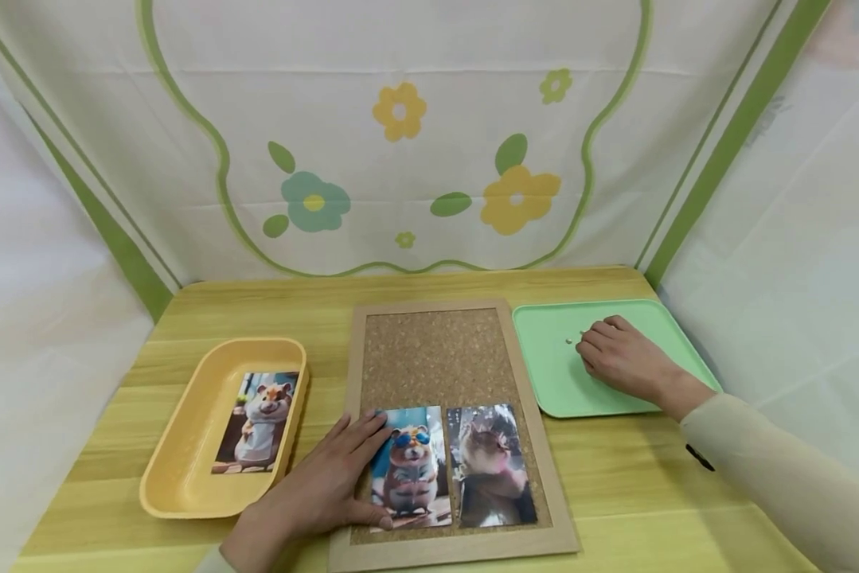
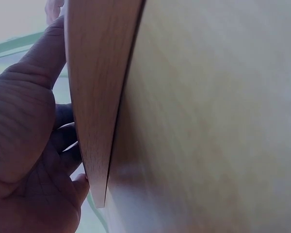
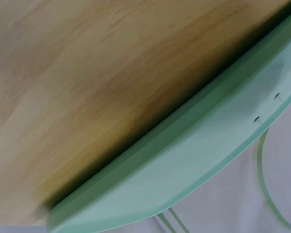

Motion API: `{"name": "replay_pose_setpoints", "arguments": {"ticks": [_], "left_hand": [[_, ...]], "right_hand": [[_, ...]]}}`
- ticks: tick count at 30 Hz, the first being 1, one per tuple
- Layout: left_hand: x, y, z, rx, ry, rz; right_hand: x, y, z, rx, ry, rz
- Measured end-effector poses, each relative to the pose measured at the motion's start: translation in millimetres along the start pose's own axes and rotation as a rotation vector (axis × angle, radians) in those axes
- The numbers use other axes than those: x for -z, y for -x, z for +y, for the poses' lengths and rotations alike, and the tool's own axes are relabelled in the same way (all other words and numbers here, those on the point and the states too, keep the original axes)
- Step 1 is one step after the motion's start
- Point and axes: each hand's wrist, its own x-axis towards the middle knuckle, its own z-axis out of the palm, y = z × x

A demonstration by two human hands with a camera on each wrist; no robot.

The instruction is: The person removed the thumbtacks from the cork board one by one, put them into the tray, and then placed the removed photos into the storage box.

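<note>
My left hand (image 1: 320,487) lies with its fingers spread on the left edge of a photo of a hamster in blue sunglasses (image 1: 410,469), thumb on its lower part. That photo is on the lower left of a wood-framed cork board (image 1: 429,358). Right beside it is a second, glare-covered animal photo (image 1: 492,469). My right hand (image 1: 626,358) reaches down to a light green tray (image 1: 565,390) with curled fingers. Its fingertips are hidden, so whether they pinch anything is unclear. Small pins (image 3: 257,119) stand on the tray near it.
A yellow tray (image 1: 185,477) left of the board holds another hamster photo (image 1: 259,422). All of this sits on a wood-grain table (image 1: 329,318). Behind it hangs a white flower-printed cloth (image 1: 415,175), with more cloth on both sides.
</note>
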Motion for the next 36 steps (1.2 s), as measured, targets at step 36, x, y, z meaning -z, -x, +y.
{"name": "replay_pose_setpoints", "arguments": {"ticks": [36], "left_hand": [[-1.0, -1.1, 0.4, 0.01, 0.001, -0.017]], "right_hand": [[-13, 7, 4, -0.017, 0.006, 0.025]]}}
